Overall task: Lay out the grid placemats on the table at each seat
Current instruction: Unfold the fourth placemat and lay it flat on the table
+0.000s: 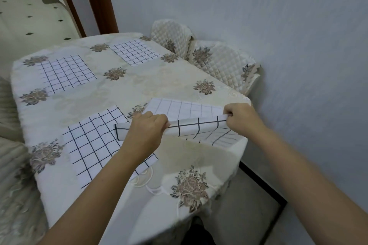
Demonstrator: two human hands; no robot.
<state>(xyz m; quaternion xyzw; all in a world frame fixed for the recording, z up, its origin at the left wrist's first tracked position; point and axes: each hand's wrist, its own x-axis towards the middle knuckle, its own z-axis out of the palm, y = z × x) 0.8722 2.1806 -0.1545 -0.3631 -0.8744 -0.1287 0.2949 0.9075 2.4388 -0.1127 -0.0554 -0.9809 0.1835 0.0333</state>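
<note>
A white grid placemat (191,123) is held above the near right corner of the table (139,83), folded over on itself. My left hand (148,127) grips its near edge at the left. My right hand (242,118) pinches the same edge at the right. Its far part lies flat on the cream floral tablecloth. Three more grid placemats lie flat: one just left of my left hand (93,141), one at the far left (66,72), one at the far middle (135,51).
Two chairs with quilted cream covers (219,61) stand between the table's right side and the grey wall. Another covered seat (12,175) shows at the left edge. A brown door frame (95,0) and tiled floor lie beyond the table.
</note>
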